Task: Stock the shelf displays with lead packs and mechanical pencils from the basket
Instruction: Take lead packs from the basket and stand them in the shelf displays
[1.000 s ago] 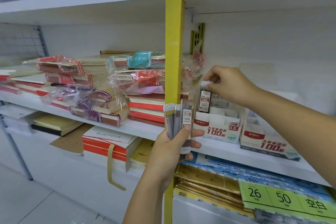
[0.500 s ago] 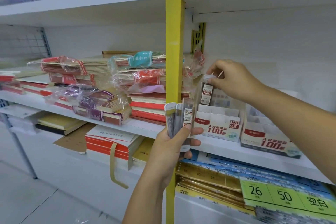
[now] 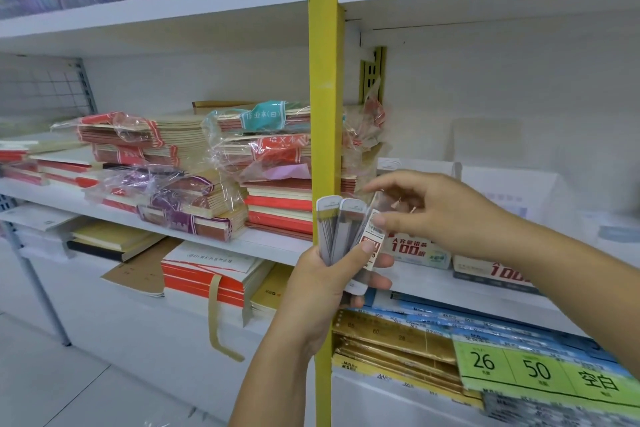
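Lead packs (image 3: 348, 229), fanned upright, clamped in left grip (image 3: 332, 284) before yellow post (image 3: 323, 97). Right grip (image 3: 440, 215) pinches rightmost pack (image 3: 372, 230) near its top between thumb and forefinger. White display box (image 3: 415, 251) stands on shelf (image 3: 433, 281) just behind both hands.

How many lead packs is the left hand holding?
3 lead packs fanned in the left hand: leftmost, middle, labelled rightmost one by the right hand. Others may hide behind.

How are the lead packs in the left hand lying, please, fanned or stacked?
Fanned: the lead packs spread at their tops and converge in the left hand.
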`<state>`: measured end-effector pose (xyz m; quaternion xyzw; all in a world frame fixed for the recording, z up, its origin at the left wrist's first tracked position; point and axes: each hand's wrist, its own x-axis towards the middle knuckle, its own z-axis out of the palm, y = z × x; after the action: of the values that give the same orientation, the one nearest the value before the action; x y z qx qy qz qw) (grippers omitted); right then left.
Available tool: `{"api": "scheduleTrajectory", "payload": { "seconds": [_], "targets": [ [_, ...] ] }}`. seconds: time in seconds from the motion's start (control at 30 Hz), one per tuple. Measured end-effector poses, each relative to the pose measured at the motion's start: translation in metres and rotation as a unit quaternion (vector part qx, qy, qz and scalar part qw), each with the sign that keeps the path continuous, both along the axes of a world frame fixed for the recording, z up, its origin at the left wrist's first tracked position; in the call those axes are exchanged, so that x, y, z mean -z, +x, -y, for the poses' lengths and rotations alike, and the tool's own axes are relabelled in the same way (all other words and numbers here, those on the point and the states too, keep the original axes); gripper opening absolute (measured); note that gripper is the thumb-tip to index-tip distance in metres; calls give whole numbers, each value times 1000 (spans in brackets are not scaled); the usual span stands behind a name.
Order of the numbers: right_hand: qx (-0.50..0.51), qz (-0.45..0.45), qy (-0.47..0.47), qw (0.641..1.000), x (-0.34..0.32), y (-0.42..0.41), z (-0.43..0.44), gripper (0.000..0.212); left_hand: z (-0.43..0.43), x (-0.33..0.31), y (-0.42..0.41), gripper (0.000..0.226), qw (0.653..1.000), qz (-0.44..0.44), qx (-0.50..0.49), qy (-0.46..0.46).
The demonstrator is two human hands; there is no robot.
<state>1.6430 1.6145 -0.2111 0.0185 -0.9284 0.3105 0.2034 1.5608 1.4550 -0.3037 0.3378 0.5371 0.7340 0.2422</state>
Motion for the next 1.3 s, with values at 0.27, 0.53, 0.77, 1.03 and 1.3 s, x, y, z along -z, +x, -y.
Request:
{"api": "scheduleTrajectory", "payload": {
  "seconds": [0.27, 0.53, 0.77, 1.03, 1.3],
  "targets": [
    [53, -13, -139, 989, 8, 27, -15, 16, 8, -3, -3, 31, 999, 20, -19, 41],
    [6, 34, -30, 999, 7, 28, 6, 30, 8, -2, -6, 17, 993, -40, -112, 8],
    [98, -102, -98, 985, -23, 12, -14, 65, 10, -5, -7, 20, 1000, 6, -29, -2],
    [144, -190, 39, 970, -27, -32, -37, 40, 1, 2, -9, 22, 999, -17, -32, -32],
    [170, -92, 116, 974, -14, -59, -49, 35, -1, 2, -8, 21, 998, -12, -15, -54]
  ]
}}
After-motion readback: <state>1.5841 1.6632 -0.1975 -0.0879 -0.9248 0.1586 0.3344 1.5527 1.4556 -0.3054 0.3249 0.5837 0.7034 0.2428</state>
